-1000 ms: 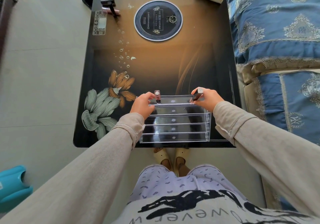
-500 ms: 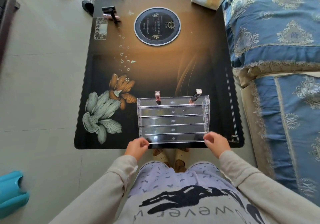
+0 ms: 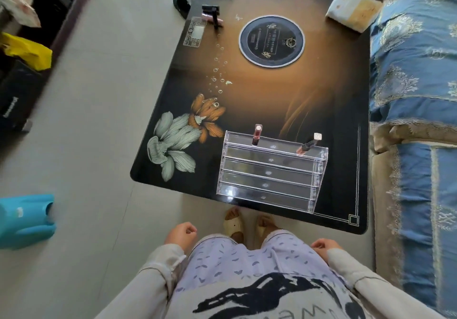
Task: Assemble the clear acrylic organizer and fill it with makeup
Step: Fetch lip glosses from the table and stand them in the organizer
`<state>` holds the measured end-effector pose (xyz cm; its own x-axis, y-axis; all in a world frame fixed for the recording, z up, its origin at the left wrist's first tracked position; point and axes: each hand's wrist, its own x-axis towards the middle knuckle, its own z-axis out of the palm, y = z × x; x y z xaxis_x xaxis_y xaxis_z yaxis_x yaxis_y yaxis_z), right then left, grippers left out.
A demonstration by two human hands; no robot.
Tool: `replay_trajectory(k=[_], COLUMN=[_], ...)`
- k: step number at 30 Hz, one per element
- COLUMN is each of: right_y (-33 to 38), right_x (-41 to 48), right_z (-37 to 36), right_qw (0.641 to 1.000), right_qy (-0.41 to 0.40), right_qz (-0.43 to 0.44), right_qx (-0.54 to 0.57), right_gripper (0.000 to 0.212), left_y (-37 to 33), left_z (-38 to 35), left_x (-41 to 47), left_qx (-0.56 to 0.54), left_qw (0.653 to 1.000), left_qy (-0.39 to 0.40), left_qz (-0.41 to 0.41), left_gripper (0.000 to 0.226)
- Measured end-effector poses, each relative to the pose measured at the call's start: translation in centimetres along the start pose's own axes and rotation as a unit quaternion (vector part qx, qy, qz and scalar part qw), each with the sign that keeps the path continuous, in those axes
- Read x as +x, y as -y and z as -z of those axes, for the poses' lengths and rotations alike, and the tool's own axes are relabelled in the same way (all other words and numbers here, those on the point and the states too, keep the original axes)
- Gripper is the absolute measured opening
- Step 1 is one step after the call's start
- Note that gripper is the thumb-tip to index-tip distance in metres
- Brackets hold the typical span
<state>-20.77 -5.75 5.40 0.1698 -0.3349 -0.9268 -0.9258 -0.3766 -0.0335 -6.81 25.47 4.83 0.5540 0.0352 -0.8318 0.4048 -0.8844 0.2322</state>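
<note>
I see the organizer on the table, toward its five o'clock corner. Left tube and right tube stand in its top. Round disc lies at twelve o'clock.

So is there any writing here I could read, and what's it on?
Nothing reads clearly.
Round dark disc: characters, too small.
Control panel beside it: markings too small.
Black box at left: white word, blurred.
Shirt: letters cut off at the picture's bottom edge.
</note>
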Motion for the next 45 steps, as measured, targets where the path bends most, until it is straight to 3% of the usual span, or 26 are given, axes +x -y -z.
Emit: replay_trajectory(k=[8, 12, 15, 21, 26, 33, 35, 39, 45], right_y=[3.4, 5.4, 7.2, 11.0, 13.2, 16.3, 16.9, 18.0, 20.0], right_x=[0.0, -0.6, -1.4, -3.3, -4.0, -5.1, -5.3, -5.9, -6.4], right_z=[2.1, 1.8, 0.7, -3.4, -7.3, -12.9, -14.4, -17.5, -20.9], right_qw=[0.968, 0.923, 0.88, 0.829, 0.805, 0.811, 0.825, 0.842, 0.914], right_qy=[0.015, 0.012, 0.005, 0.029, 0.05, 0.057, 0.039, 0.015, -0.006], right_qz=[0.118, 0.196, 0.251, 0.335, 0.373, 0.354, 0.338, 0.32, 0.285], right_qx=[-0.223, -0.331, -0.403, -0.448, -0.458, -0.462, -0.452, -0.434, -0.289], right_gripper=[0.017, 0.019, 0.025, 0.026, 0.039, 0.017, 0.02, 0.021, 0.014], left_y=[4.9, 6.1, 6.2, 8.8, 11.4, 17.7, 20.3, 25.8, 31.1], left_z=[-5.7, -11.9, -16.2, -21.4, -23.7, -21.1, -18.6, -12.2, -4.0], left_x=[-6.2, -10.0, -12.6, -16.5, -18.2, -18.3, -17.9, -17.0, -14.7], left_qx=[-0.178, -0.289, -0.348, -0.417, -0.441, -0.445, -0.455, -0.483, -0.538], left_qw=[0.975, 0.939, 0.917, 0.861, 0.84, 0.843, 0.838, 0.816, 0.787], left_qy=[-0.071, -0.063, -0.061, -0.104, -0.067, -0.027, -0.051, -0.136, -0.178], left_qz=[0.115, 0.174, 0.188, 0.272, 0.31, 0.301, 0.297, 0.288, 0.243], left_gripper=[0.018, 0.029, 0.016, 0.025, 0.03, 0.03, 0.021, 0.032, 0.03])
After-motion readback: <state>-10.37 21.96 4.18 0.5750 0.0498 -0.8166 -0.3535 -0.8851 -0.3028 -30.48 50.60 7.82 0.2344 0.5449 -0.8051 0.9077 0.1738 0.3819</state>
